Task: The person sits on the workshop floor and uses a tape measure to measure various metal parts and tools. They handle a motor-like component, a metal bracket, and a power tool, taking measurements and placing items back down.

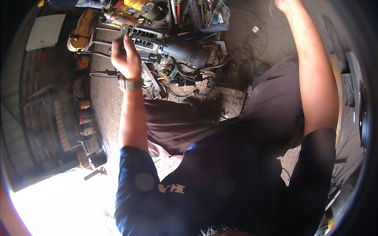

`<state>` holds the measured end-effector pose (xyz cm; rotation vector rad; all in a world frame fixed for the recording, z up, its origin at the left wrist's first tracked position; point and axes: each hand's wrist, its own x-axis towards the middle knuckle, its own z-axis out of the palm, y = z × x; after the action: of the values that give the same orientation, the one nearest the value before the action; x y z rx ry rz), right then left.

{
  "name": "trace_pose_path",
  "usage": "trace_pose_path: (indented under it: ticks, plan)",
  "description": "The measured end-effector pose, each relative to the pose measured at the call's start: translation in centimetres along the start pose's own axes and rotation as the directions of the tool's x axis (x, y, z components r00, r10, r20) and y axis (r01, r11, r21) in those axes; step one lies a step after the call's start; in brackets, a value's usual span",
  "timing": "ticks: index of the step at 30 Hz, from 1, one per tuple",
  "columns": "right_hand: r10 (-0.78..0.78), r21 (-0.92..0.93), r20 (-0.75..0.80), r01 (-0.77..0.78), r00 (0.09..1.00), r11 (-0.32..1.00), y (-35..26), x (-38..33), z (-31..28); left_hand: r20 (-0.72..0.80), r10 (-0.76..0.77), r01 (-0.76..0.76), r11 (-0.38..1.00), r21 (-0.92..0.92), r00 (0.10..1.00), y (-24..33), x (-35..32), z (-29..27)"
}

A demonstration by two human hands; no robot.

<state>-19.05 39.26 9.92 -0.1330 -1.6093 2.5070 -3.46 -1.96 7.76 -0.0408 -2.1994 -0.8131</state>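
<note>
My left hand point(126, 59) is at the left end of a machine part with an open silvery metal frame point(147, 39) and a dark grey cylindrical housing point(187, 51). Its fingers are bent round that end, the thumb pointing up along it; the exact contact is partly hidden. A watch sits on this wrist. Beneath the machine part lie tangled cables and small loose parts point(173, 74). My right arm stretches far forward; only the edge of my right hand point(287, 4) shows at the top rim, its fingers cut off from view.
A blue-grey tool tray point(212, 23) with pliers and other hand tools stands at the top. A tin can point(151, 10) and yellow packages lie left of it. Several cans point(84, 118) line the left side. Thin wires cross the floor, and boards point(338, 90) lean at right.
</note>
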Motion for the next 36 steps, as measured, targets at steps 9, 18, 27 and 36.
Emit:
trace_pose_path:
  ticks: [9,18,27,36]
  plan:
    - [-0.076,-0.142,-0.051,0.068,0.996,0.988,-0.1,-2.6,1.9,0.139,-0.266,0.292,0.933,-0.213,0.954,-4.0,-15.3,1.0]
    - [-0.079,-0.158,0.003,0.078,0.997,0.984,1.4,-2.6,3.1,0.285,-0.046,0.054,0.998,-0.02,0.958,-2.4,-13.9,2.3]
    - [-0.083,-0.185,-0.013,0.08,0.996,0.98,1.5,-2.6,3.1,0.231,-0.096,0.062,0.987,0.148,0.968,-3.0,-13.1,2.8]
    - [-0.046,-0.191,-0.013,0.042,0.999,0.981,1.3,-2.1,2.9,0.261,-0.107,0.056,0.979,0.196,0.959,-3.5,-13.4,3.7]
